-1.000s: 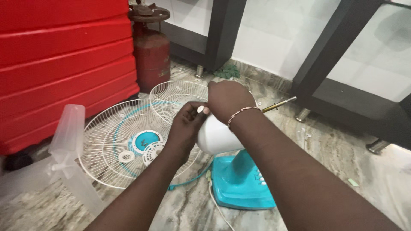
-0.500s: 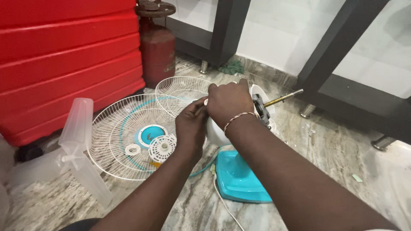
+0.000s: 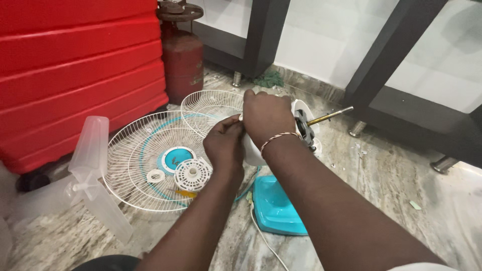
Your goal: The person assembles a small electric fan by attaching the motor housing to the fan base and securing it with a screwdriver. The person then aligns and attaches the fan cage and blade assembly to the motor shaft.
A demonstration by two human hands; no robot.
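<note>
A table fan's white motor housing (image 3: 250, 153) stands on a teal base (image 3: 277, 208). Its metal motor front (image 3: 304, 128) and bare shaft (image 3: 329, 116) point right. My right hand (image 3: 266, 116) is closed over the top of the housing. My left hand (image 3: 224, 144) is at the housing's rear, its fingertips pinched on a small white knob (image 3: 240, 118) that my fingers mostly hide.
On the marble floor to the left lie a large white wire grill (image 3: 145, 160), a smaller grill (image 3: 211, 106), two white round fasteners (image 3: 193, 174) and a translucent fan blade (image 3: 93, 170). A red tank (image 3: 75, 65) and a red gas cylinder (image 3: 183, 55) stand behind. A white cord (image 3: 258, 236) trails toward me.
Both hands stay on the housing and have shifted slightly up and left. The metal motor front, hidden a second ago, now shows beside my right hand.
</note>
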